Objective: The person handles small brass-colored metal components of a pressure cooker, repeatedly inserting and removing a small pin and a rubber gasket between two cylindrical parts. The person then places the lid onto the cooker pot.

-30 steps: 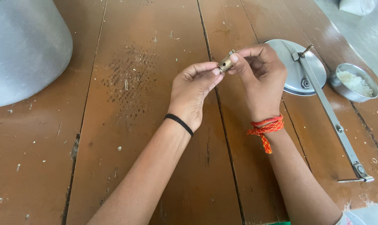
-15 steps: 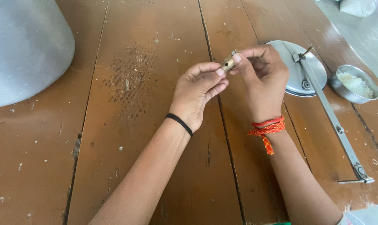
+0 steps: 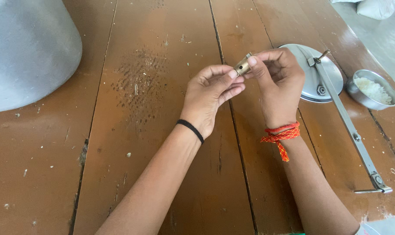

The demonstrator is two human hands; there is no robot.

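A small brass cylinder [image 3: 242,67] with a side hole is pinched between both hands above the brown plank table [image 3: 154,130]. My left hand [image 3: 211,93], with a black band on its wrist, grips the lower end with thumb and fingertips. My right hand [image 3: 278,82], with an orange thread on its wrist, holds the upper end between thumb and forefinger.
A metal pressure-cooker lid [image 3: 317,72] with a long bare metal handle bar [image 3: 352,135] lies to the right. A small steel bowl of white rice [image 3: 373,89] sits beyond it near the table's right edge. A big aluminium pot [image 3: 27,48] stands at the far left.
Both hands and the brass piece have shifted slightly right and down in view; the grip looks the same.
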